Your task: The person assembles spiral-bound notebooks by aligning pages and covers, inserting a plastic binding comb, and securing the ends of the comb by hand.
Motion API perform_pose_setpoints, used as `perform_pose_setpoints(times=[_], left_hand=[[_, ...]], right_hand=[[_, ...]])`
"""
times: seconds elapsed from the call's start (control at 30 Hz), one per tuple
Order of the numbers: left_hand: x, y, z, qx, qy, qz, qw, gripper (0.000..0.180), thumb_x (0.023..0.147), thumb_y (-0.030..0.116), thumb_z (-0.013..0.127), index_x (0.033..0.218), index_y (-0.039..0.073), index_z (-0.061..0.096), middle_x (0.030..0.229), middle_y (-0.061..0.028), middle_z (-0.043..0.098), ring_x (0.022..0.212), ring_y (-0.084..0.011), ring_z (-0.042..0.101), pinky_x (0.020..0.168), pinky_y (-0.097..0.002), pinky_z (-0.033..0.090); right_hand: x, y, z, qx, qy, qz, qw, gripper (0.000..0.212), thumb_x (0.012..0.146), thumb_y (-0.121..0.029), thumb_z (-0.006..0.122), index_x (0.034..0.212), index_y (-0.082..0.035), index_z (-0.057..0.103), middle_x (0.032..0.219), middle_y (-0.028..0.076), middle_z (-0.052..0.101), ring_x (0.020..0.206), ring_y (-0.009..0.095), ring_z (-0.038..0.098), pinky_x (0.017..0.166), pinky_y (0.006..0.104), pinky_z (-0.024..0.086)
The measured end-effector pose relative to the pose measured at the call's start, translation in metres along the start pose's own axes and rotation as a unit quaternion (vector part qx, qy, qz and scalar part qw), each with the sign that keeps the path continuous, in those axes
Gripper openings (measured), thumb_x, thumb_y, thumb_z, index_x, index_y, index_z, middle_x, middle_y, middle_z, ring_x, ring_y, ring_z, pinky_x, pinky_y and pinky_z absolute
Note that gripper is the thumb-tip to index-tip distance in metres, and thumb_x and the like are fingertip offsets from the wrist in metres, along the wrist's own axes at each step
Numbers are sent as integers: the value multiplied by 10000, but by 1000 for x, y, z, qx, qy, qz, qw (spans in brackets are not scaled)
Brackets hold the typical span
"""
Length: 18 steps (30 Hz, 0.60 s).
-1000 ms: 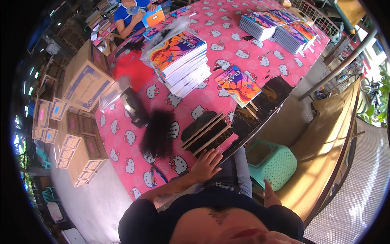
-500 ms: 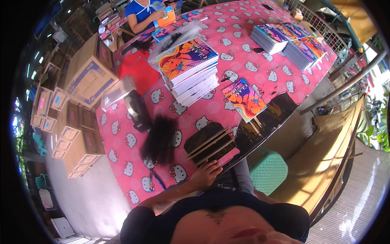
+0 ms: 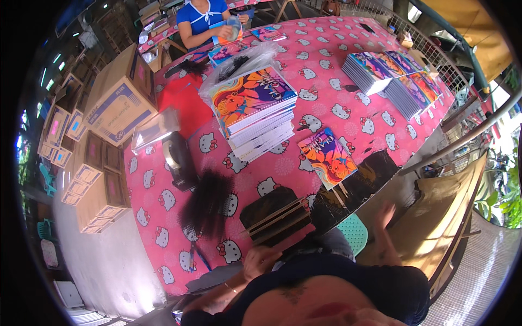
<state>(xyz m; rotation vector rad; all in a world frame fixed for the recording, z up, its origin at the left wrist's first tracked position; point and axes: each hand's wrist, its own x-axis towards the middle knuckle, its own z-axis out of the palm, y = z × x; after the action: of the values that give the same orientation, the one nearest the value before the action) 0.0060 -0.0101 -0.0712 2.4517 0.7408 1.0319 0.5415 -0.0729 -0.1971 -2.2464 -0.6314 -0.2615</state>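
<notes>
My left hand (image 3: 262,261) is at the table's near edge, fingers curled beside a pink strip (image 3: 295,239); what they grip is hidden. Beyond it lies a black board (image 3: 272,209) with thin wooden strips across it. My right hand (image 3: 386,215), slightly blurred, is raised off the table's right side, fingers apart, holding nothing. A colourful notebook (image 3: 329,157) rests partly on a second black board (image 3: 375,174). A bundle of black coils (image 3: 207,204) lies left of the first board, with blue-handled pliers (image 3: 199,255) nearer me. Behind stands a tall, leaning stack of notebooks (image 3: 255,103).
A black tape dispenser (image 3: 178,160) and a clear plastic box (image 3: 155,130) sit at the left. More notebook stacks (image 3: 394,76) are far right. Cardboard boxes (image 3: 117,103) line the left side; a green stool (image 3: 353,233) is below. A co-worker (image 3: 204,22) handles a notebook across the table.
My left hand has drawn back toward me from the board's edge. My right hand has come into view at the right. The whole view has shifted slightly.
</notes>
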Motion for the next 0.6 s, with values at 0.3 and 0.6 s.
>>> perform_pose_setpoints(times=[0.3, 0.6], left_hand=[[73, 3, 2, -134, 302, -342, 880, 294, 992, 231, 613, 1168, -3, 594, 1152, -132, 602, 1046, -226, 601, 921, -359, 456], [200, 8, 30, 196, 265, -154, 931, 251, 907, 150, 723, 1071, -39, 696, 1058, -207, 689, 986, -381, 660, 877, -423, 518]], right_hand=[[103, -266, 65, 65, -316, -533, 782, 499, 904, -248, 705, 1373, -126, 587, 1417, 128, 531, 1223, 349, 544, 1022, 453, 445], [242, -211, 104, 39, -423, -573, 701, 607, 899, -285, 721, 1450, -122, 528, 1537, 146, 457, 1411, 360, 441, 1150, 531, 351]])
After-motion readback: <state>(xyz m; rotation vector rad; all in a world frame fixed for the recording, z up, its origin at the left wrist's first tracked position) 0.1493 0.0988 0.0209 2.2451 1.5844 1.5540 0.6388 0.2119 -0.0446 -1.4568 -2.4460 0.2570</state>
